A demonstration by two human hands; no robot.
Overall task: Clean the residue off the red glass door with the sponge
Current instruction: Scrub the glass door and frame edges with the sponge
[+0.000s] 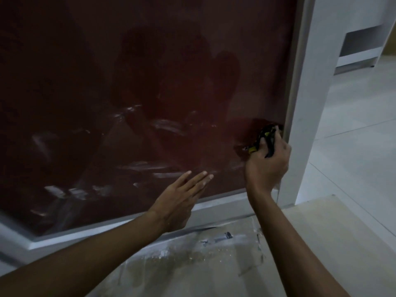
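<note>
Frame edge crowds my right hand, which grips the sponge against the red glass door; my left hand rests flat, fingers straight, near the bottom rail.

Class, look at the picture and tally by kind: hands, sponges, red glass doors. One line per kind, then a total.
Hands: 2, left hand flat on the glass, right hand gripping the sponge
Sponges: 1, yellow and dark sponge
Red glass doors: 1, red glass door, smeared with white residue
Total: 4
</note>
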